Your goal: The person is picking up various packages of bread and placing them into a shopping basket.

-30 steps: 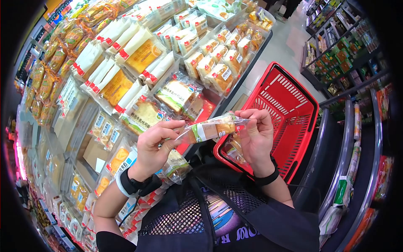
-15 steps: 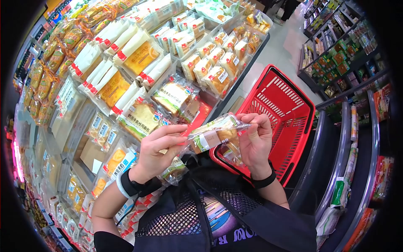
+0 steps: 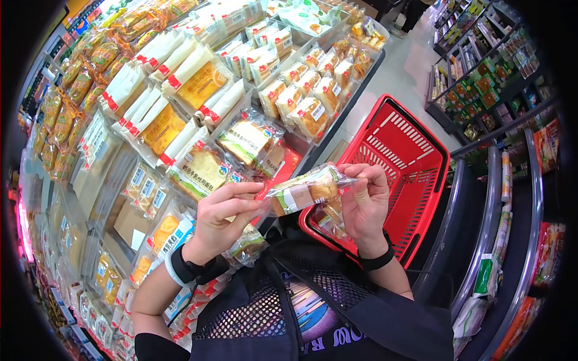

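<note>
A clear-wrapped pack of sliced bread [image 3: 324, 188] is stretched between my two hands, a pale label on its side facing up. My left hand [image 3: 224, 218] pinches the wrapper's left end between thumb and fingers. At the other end, my right hand [image 3: 368, 204] grips the crimped plastic. Just beneath it, a red shopping basket [image 3: 435, 198] holds another wrapped bread [image 3: 330, 220] at its near end. Close to my left wrist lies one more bagged bread [image 3: 248, 243], partly covered by my hand.
A sloped display of packaged breads spreads across the left, with toast bags [image 3: 198, 168], paper-sleeved loaves [image 3: 201, 81] and boxed sandwiches [image 3: 310, 117]. Dark curved shelves [image 3: 481, 240] stand close on the right. Tiled floor [image 3: 415, 66] runs between them, with a person's legs [image 3: 412, 15] far off.
The bread pack has tilted slightly, showing more of its label side. My left hand has shifted a little left and down; my right hand has hardly moved.
</note>
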`<state>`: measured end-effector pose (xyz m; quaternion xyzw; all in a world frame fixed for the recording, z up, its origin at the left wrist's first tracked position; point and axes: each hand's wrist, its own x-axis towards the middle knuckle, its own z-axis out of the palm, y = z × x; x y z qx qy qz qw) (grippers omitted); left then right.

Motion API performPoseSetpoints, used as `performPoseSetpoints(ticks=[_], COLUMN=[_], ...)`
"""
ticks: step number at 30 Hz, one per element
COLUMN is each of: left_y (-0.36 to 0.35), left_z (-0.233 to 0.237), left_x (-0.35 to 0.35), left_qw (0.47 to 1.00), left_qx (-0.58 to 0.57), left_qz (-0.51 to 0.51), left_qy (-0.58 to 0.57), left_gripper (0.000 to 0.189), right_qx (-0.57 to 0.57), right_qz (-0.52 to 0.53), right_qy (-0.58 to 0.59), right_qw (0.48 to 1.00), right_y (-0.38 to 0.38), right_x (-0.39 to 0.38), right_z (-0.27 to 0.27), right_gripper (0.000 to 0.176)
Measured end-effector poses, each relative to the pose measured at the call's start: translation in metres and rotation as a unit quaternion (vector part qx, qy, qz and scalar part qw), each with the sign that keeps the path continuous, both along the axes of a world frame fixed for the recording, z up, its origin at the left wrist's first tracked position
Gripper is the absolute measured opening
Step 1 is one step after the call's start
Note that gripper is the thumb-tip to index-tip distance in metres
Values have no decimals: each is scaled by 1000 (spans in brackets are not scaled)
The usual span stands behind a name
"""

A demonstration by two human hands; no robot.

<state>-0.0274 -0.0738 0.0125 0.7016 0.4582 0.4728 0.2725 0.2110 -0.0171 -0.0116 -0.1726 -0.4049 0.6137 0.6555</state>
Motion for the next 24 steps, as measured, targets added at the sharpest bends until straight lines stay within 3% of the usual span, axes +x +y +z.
performPoseSetpoints(ticks=[3, 8, 24], left_y=[1, 0, 3], left_z=[2, 3, 4], left_x=[0, 2, 1], left_qw=[999, 997, 988], left_qx=[0, -79, -146], left_qz=[-2, -6, -11], left_qy=[34, -19, -43], left_gripper=[14, 11, 11], right_qx=[-6, -15, -21], right_qz=[-6, -1, 0], right_qy=[-6, 25, 24], right_qw=[1000, 1000, 999], right_y=[0, 2, 3], right_x=[0, 0, 1], right_z=[2, 1, -4], right_gripper=[8, 6, 6])
